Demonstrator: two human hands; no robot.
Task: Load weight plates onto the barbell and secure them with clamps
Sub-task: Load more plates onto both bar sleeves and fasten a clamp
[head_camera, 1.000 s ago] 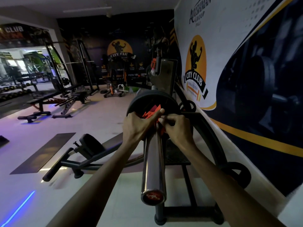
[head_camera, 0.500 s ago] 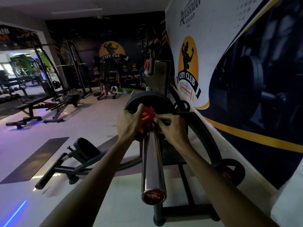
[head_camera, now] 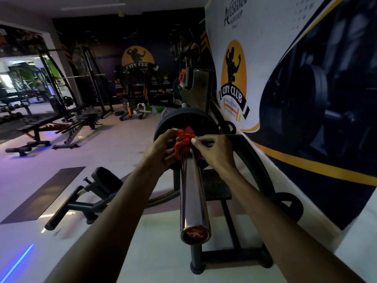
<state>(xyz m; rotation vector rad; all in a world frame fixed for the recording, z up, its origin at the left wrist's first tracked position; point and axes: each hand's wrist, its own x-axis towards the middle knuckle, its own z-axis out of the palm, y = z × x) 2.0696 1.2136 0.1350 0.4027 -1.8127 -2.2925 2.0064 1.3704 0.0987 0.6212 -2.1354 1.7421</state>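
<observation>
A chrome barbell sleeve (head_camera: pixel 192 193) points toward me, its red end cap lowest in view. A black weight plate (head_camera: pixel 184 120) sits on it at the far end. Pressed against the plate is a red clamp (head_camera: pixel 183 140) around the sleeve. My left hand (head_camera: pixel 161 150) grips the clamp from the left. My right hand (head_camera: pixel 212 150) pinches its lever from the right with thumb and fingers. A second red clamp (head_camera: pixel 181 75) shows on the bar's far end near the rack upright.
The dark rack frame (head_camera: pixel 255 160) curves along the banner wall (head_camera: pixel 285 78) on the right. A low black machine (head_camera: pixel 81 199) and a dark mat (head_camera: pixel 44 193) lie on the floor at left. Benches (head_camera: pixel 40 129) and racks stand farther back.
The red clamp has slid up against the plate and its open lever has folded down under my right fingers. Both hands stay on it.
</observation>
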